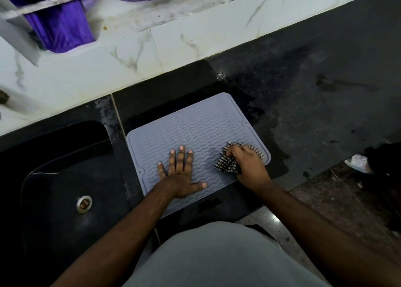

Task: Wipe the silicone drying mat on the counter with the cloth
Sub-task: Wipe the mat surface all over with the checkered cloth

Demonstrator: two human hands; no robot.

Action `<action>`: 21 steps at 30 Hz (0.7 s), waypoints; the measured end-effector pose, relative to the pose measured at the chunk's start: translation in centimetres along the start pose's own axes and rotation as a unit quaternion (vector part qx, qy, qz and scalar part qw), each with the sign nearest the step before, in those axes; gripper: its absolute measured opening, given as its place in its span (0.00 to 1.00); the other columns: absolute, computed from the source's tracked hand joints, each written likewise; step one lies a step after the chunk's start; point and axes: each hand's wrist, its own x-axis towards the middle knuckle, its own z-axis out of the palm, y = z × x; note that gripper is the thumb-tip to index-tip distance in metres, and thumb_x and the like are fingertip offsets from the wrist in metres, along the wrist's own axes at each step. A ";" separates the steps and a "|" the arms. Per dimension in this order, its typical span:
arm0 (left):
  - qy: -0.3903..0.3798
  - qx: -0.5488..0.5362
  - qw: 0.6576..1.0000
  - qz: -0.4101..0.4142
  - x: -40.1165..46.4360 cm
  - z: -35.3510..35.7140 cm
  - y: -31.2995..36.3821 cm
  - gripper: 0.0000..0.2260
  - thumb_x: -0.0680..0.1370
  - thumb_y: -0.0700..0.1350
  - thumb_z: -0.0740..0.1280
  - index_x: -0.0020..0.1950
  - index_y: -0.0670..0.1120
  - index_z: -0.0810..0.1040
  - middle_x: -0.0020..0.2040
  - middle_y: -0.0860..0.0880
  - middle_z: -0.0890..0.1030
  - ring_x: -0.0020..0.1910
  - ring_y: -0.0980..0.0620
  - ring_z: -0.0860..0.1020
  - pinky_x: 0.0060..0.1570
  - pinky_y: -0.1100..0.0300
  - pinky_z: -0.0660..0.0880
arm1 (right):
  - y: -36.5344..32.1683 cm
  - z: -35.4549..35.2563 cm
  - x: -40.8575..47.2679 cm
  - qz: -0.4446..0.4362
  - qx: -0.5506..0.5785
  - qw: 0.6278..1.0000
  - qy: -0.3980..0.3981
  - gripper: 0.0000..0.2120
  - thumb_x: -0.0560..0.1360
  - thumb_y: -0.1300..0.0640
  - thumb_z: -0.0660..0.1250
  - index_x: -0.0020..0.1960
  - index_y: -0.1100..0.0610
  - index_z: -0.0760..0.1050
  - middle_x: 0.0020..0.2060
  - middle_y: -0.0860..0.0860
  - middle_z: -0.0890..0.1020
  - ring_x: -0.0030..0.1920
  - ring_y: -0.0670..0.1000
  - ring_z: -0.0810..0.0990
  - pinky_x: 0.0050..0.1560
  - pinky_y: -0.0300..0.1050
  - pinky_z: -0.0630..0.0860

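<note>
Two bare forearms, no sleeves in sight — no watch-type items visible on the wrists. Both hands bare, left hand (181, 176), right hand (249, 165). Grey shirt (217, 258) — plain, unmarked.

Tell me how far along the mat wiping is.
Done: cloth picked up, mat flat on the counter. In hand: the left hand presses flat on the mat to steady it while the right hand grips the bunched cloth at the near right corner. Left: apparently most of the mat; I can't tell which ridges are wiped.
</note>
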 end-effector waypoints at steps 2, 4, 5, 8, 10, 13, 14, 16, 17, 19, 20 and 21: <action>0.008 -0.004 1.000 0.002 0.0 0.1 -0.1 0.54 0.71 0.77 0.58 0.76 0.56 0.23 0.72 0.52 0.17 0.73 0.45 0.21 0.70 0.30 0.32 | -0.2 0.6 0.1 0.022 0.029 0.999 0.013 0.27 0.58 0.71 0.71 0.54 0.53 0.72 0.46 0.47 0.76 0.49 0.51 0.75 0.44 0.45 0.68; 0.019 -0.011 1.000 0.004 0.0 0.3 -0.3 0.54 0.70 0.78 0.59 0.76 0.57 0.24 0.72 0.53 0.18 0.73 0.46 0.21 0.71 0.31 0.31 | -0.6 1.1 0.1 0.052 0.052 0.997 0.027 0.28 0.58 0.73 0.70 0.53 0.52 0.72 0.45 0.42 0.72 0.48 0.50 0.74 0.44 0.45 0.68; 0.027 -0.015 1.000 0.006 0.0 0.4 -0.4 0.55 0.69 0.78 0.60 0.76 0.58 0.24 0.73 0.54 0.18 0.73 0.46 0.21 0.71 0.32 0.31 | -0.7 1.2 0.2 0.055 0.061 0.996 0.033 0.27 0.58 0.73 0.70 0.53 0.52 0.72 0.45 0.41 0.71 0.48 0.50 0.74 0.44 0.44 0.68; 0.056 -0.022 0.998 0.014 0.0 0.9 -0.5 0.55 0.68 0.79 0.60 0.77 0.58 0.26 0.74 0.54 0.20 0.74 0.47 0.22 0.71 0.32 0.31 | -0.8 1.2 0.2 0.037 0.074 0.996 0.034 0.25 0.59 0.72 0.72 0.52 0.55 0.73 0.45 0.40 0.71 0.48 0.49 0.74 0.43 0.42 0.63; 0.081 -0.025 0.996 0.021 0.0 1.2 -0.6 0.55 0.68 0.79 0.60 0.78 0.58 0.27 0.76 0.55 0.22 0.75 0.47 0.24 0.71 0.33 0.31 | -0.9 1.0 0.3 0.025 0.077 0.996 0.020 0.24 0.60 0.71 0.73 0.53 0.56 0.74 0.46 0.42 0.73 0.49 0.49 0.75 0.45 0.41 0.64; 0.115 -0.036 0.992 0.029 -0.2 1.5 -0.8 0.55 0.67 0.79 0.61 0.79 0.58 0.30 0.78 0.55 0.25 0.76 0.48 0.26 0.72 0.34 0.31 | -1.3 1.3 0.7 -0.001 0.080 0.997 -0.021 0.23 0.62 0.68 0.73 0.54 0.55 0.73 0.49 0.47 0.77 0.51 0.51 0.76 0.47 0.44 0.69; 0.126 -0.040 0.991 0.032 -0.3 1.5 -0.8 0.55 0.67 0.78 0.62 0.80 0.59 0.32 0.78 0.56 0.26 0.77 0.48 0.27 0.72 0.34 0.32 | -1.4 1.5 0.9 -0.004 0.078 0.996 -0.037 0.23 0.62 0.67 0.73 0.54 0.53 0.72 0.49 0.47 0.77 0.51 0.51 0.76 0.47 0.44 0.69; 0.145 -0.052 0.987 0.034 -0.3 1.7 -0.8 0.55 0.67 0.78 0.62 0.80 0.60 0.33 0.79 0.57 0.28 0.78 0.49 0.28 0.73 0.34 0.33 | -1.7 1.9 1.2 -0.001 0.074 0.996 -0.059 0.24 0.63 0.66 0.73 0.54 0.49 0.70 0.50 0.47 0.76 0.51 0.49 0.75 0.48 0.45 0.70; 0.156 -0.056 0.986 0.035 -0.3 1.8 -0.8 0.55 0.66 0.79 0.62 0.80 0.60 0.34 0.79 0.57 0.29 0.78 0.50 0.29 0.73 0.35 0.33 | -1.8 2.0 1.3 -0.002 0.073 0.995 -0.064 0.25 0.64 0.66 0.73 0.54 0.47 0.69 0.50 0.46 0.76 0.51 0.48 0.75 0.48 0.45 0.71; 0.179 -0.058 0.982 0.035 -0.3 2.2 -1.0 0.55 0.65 0.80 0.62 0.81 0.61 0.36 0.80 0.59 0.31 0.79 0.51 0.31 0.74 0.35 0.34 | -2.1 2.4 1.4 -0.011 0.077 0.994 -0.071 0.25 0.64 0.65 0.73 0.53 0.46 0.68 0.50 0.46 0.76 0.51 0.48 0.75 0.48 0.46 0.73; 0.190 -0.059 0.979 0.035 -0.2 2.4 -1.0 0.55 0.65 0.80 0.62 0.81 0.61 0.37 0.80 0.59 0.32 0.79 0.52 0.32 0.74 0.36 0.35 | -2.2 2.6 1.4 -0.016 0.083 0.993 -0.076 0.25 0.64 0.65 0.74 0.53 0.46 0.69 0.50 0.46 0.76 0.51 0.48 0.75 0.48 0.46 0.73; 0.200 -0.061 0.977 0.035 -0.2 2.5 -1.1 0.54 0.65 0.80 0.62 0.81 0.61 0.38 0.80 0.59 0.33 0.79 0.52 0.33 0.75 0.36 0.35 | -2.4 2.7 1.5 -0.018 0.087 0.993 -0.081 0.25 0.64 0.64 0.73 0.54 0.46 0.69 0.50 0.46 0.76 0.52 0.48 0.75 0.49 0.47 0.74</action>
